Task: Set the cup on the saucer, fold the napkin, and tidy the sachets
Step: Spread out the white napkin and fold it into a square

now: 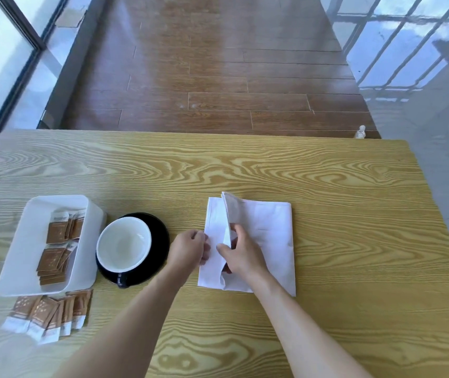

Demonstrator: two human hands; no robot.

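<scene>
A white napkin (269,236) lies on the wooden table, right of centre. My right hand (241,253) pinches its upper layer and holds that flap raised along a lengthwise crease. My left hand (189,248) rests its fingers on the napkin's left edge. A cup (124,244), white inside and dark outside, stands on a black saucer (158,257) to the left of my hands. Brown and white sachets (58,242) lie in a white tray (24,252), and several more sachets (51,315) lie loose on the table in front of the tray.
The wooden table (327,170) ends at its far edge above a dark wood floor. Glass panels and railings stand at both sides. A small white object (360,131) sits just beyond the table's far right corner.
</scene>
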